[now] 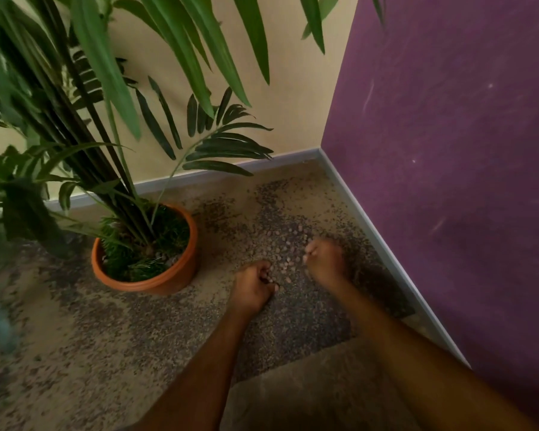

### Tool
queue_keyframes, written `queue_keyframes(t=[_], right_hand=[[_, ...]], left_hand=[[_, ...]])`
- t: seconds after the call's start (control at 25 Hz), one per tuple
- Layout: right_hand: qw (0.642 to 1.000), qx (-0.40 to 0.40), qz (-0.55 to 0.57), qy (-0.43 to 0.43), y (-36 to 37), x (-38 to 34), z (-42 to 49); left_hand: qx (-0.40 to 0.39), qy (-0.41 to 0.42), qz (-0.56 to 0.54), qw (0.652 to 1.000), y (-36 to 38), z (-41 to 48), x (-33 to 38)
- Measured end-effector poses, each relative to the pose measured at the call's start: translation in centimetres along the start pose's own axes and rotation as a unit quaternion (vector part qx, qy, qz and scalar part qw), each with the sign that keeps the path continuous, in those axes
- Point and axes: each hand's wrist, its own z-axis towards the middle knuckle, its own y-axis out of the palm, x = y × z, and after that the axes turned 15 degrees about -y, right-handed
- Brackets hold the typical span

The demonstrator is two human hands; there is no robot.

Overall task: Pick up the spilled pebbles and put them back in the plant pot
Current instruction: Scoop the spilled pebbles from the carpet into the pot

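Gathering: both hands down on the floor [293,331] among the pebbles [285,244], left hand [252,289] and right hand [324,259] curled; contents not visible. Pebbles lie scattered between and beyond them, too many and blurred to count. One pot [181,275] sits left; left hand nearer.

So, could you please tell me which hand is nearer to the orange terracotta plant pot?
Left. The left hand is just right of the orange terracotta plant pot; the right hand is farther right, nearer the purple wall.
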Motion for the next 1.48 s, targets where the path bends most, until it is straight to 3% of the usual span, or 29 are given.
queue_keyframes(t=[0.08,0.2,0.28,0.36,0.76,0.88,1.04,1.16,1.48], right_hand=[[0.994,0.017,-0.105,-0.020,-2.5,1.7,1.5],[0.959,-0.071,-0.272,-0.038,-5.3,4.5,3.0],[0.936,-0.129,-0.324,-0.036,-5.7,5.5,2.9],[0.929,-0.136,-0.341,-0.052,-4.8,5.3,2.0],[0.937,-0.163,-0.274,-0.146,1.3,0.5,-0.9],[0.962,-0.183,-0.185,-0.077,0.0,0.3,0.6],[0.955,-0.279,-0.099,0.030,-1.0,0.6,0.4],[0.951,-0.272,-0.143,-0.031,0.1,0.8,-0.4],[0.959,-0.238,-0.096,-0.121,3.3,-1.0,0.1]], left_hand=[[-0.001,-0.004,-0.008,1.000,-0.1,0.6,-0.1],[-0.004,0.011,0.043,0.999,-0.6,1.4,-0.5],[-0.011,0.020,0.072,0.997,-0.7,1.6,-0.6],[-0.003,0.034,0.093,0.995,-0.6,1.6,-0.6],[0.012,0.048,0.084,0.995,-0.3,0.9,0.6],[-0.021,0.032,0.090,0.995,-1.6,1.4,0.2],[-0.039,0.043,0.130,0.990,-2.4,1.5,0.5],[-0.017,0.071,0.150,0.986,-1.7,1.0,1.3],[0.016,0.106,0.146,0.983,-0.5,1.3,2.3]])
